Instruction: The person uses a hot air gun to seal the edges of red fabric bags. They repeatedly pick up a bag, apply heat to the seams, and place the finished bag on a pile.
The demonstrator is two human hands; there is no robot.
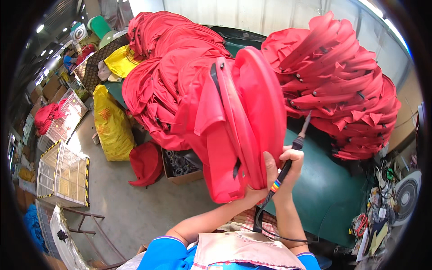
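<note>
A soldering iron (286, 167) with a black handle and coloured bands sits in my right hand (291, 173), fingers closed around it. Its metal tip points up and away, toward the right-hand heap. Right beside that hand's thumb is the lower end of a red sewn bag-like piece (258, 112) with curved edges and a black strip. From the left, my left forearm crosses to the bottom of the piece. Only the wrist side of my left hand (255, 196) shows there; its fingers are hidden by the red fabric.
Stacked red pieces (166, 85) lie behind, and another heap (342, 90) covers the right of the green table (333, 202). Below left are a carton of metal parts (182, 175) and a yellow sack (111, 126). The iron's cable (283, 237) hangs across my right forearm. A fan (407, 198) stands far right.
</note>
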